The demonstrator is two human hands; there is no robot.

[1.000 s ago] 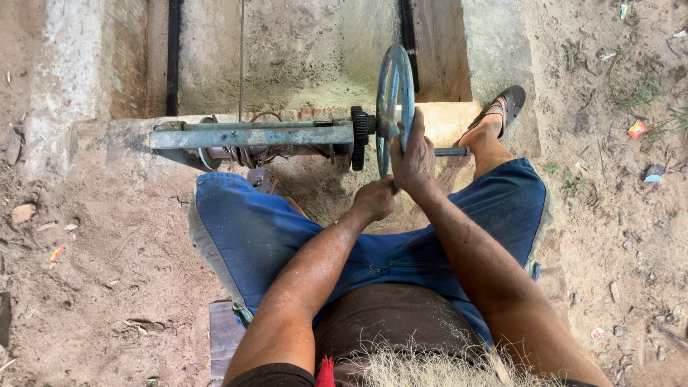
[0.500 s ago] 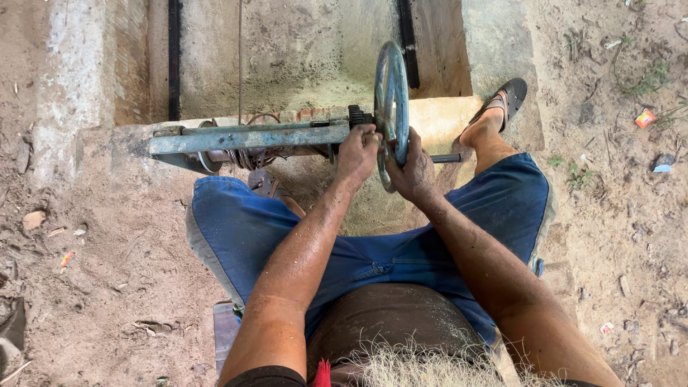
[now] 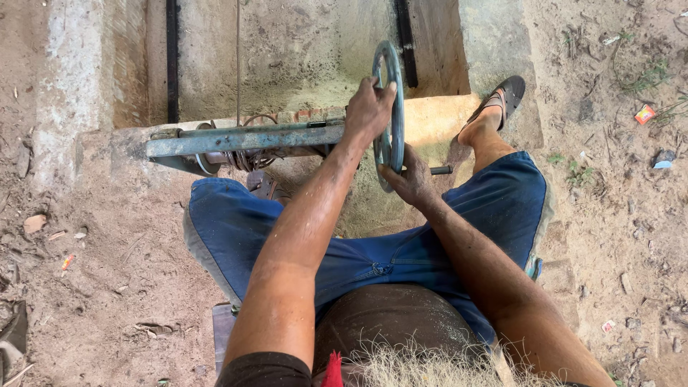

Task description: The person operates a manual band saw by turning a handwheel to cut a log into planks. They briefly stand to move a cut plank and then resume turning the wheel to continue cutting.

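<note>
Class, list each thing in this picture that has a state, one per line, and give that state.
Left hand: gripping the top of the wheel rim.
Right hand: gripping the lower rim.
Metal wheel: upright, edge-on, held by both hands.
Blue bar: lying level across the ledge.
Sandal: worn on the foot.

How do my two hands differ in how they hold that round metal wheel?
The left hand grips the top of the wheel, while the right hand holds its lower edge. The left arm reaches far forward, nearly straight; the right hand sits closer to the body, by the axle end. Both are dusty and closed on the rim.
</note>
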